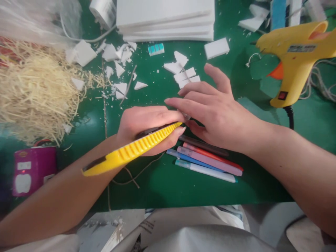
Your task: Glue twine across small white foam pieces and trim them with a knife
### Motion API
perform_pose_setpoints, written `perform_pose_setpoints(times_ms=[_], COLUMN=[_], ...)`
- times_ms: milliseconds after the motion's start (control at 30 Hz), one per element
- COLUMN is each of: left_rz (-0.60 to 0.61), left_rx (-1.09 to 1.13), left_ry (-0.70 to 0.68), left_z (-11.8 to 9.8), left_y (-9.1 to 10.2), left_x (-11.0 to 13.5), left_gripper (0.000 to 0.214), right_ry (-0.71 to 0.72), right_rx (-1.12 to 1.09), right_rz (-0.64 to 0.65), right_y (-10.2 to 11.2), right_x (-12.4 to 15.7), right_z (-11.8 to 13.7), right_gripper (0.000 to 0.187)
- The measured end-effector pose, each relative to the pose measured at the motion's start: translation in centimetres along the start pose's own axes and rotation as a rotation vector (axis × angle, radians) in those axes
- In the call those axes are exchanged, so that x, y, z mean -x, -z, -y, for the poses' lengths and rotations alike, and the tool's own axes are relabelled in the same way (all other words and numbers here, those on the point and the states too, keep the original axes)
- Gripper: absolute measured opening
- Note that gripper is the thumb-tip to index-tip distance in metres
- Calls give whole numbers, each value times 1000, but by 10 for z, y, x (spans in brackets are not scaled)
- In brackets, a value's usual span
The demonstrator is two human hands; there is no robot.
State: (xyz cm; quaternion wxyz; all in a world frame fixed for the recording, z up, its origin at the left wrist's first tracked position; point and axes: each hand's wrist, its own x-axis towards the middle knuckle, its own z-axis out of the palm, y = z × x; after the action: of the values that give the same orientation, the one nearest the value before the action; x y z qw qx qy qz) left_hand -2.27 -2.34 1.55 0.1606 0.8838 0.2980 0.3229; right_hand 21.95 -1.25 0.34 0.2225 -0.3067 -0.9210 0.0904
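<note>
My left hand is closed around a yellow box cutter with a ribbed edge and a dark slider. Its wider end points down to the left, and its narrow end lies by my fingertips. My right hand reaches in from the right with its fingers spread, the index finger stretched over the left fingertips. Between the two hands a small whitish bit shows, too hidden to name. Just below my right hand lie several markers with red, purple, blue and white barrels.
White foam scraps and a teal-striped eraser-like block lie beyond my hands. Stacked white foam sheets are at the back. A yellow glue gun stands right, a straw heap left, above a purple box.
</note>
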Motion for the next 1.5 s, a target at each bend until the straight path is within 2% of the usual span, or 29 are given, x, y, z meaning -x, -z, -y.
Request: perform_pose_setpoints(times_ms=[333, 633, 1033, 1300, 1500], left_rz=[-5, 11, 27, 26, -1], left_rx=[21, 19, -46, -39, 7], left_ry=[62, 18, -9, 42, 37], left_z=[-2, 1, 1, -2, -2], left_y=[2, 0, 0, 7, 2], left_x=[0, 0, -2, -1, 0], left_gripper=[14, 9, 15, 14, 13], right_ry=[-31, -39, -10, -40, -32], right_rx=[-3, -22, 1, -22, -40], right_rz=[28, 31, 7, 32, 20], right_y=[4, 3, 2, 4, 2], right_x=[-3, -2, -2, -3, -2], right_z=[3, 1, 2, 3, 2], right_gripper=[50, 52, 50, 55, 56])
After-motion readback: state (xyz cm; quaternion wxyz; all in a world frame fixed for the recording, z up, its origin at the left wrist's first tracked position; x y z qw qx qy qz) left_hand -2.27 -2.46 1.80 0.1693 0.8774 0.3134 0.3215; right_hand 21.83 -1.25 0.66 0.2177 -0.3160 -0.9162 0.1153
